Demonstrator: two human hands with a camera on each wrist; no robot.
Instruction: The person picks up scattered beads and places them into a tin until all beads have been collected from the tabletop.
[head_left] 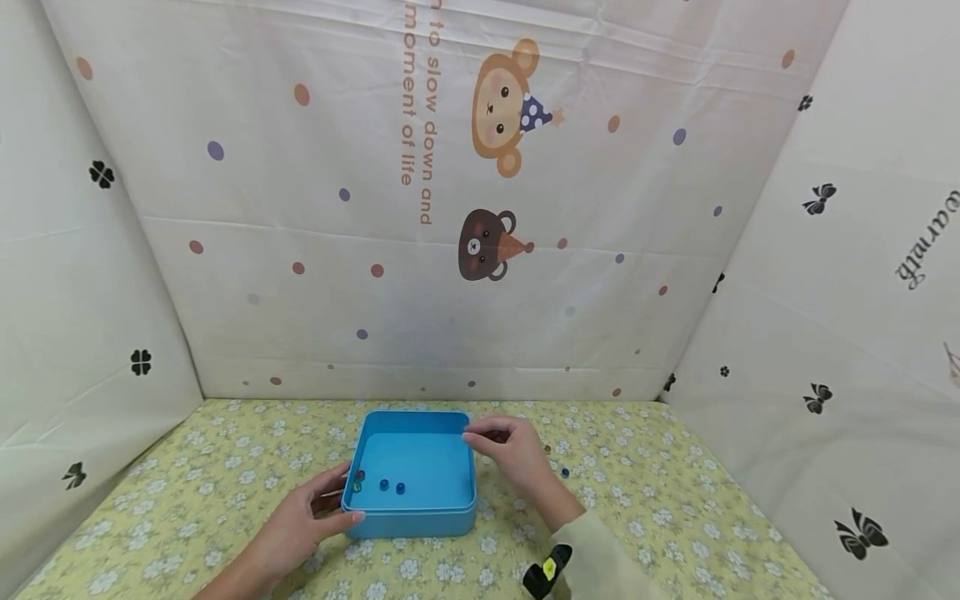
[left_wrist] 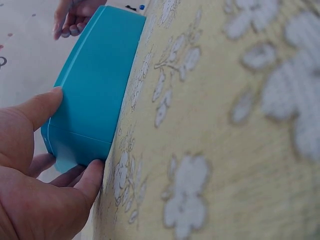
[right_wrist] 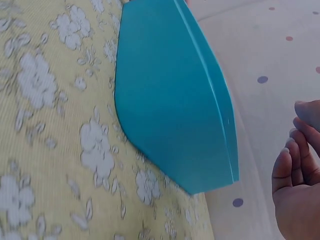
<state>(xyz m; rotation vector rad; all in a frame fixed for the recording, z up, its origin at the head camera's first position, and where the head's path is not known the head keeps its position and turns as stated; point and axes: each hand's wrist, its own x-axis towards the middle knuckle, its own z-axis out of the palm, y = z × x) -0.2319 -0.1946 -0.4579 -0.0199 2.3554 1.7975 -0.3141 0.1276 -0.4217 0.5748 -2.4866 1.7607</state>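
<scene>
A square blue open box [head_left: 420,523] sits on the cloth. My left hand [head_left: 298,518] grips its near left corner, with the thumb on the rim. In the left wrist view the thumb lies on one face of the box and the fingers curl beneath the corner. My right hand [head_left: 517,454] hovers by the box's right rim, thumb and forefinger tips together and the other fingers curled. I cannot tell whether something small is between those tips. Inside the box lie small blue beads [head_left: 401,488], a reddish bead [head_left: 361,475] and a yellow-green bead [head_left: 357,487].
To the right of the box, a blue bead [head_left: 566,472] and a small orange-brown bead [head_left: 547,449] lie on the yellow floral tablecloth [head_left: 645,500]. A printed white curtain [head_left: 405,317] stands behind the table, with more on both sides. A black strap [head_left: 546,572] hangs at the right wrist.
</scene>
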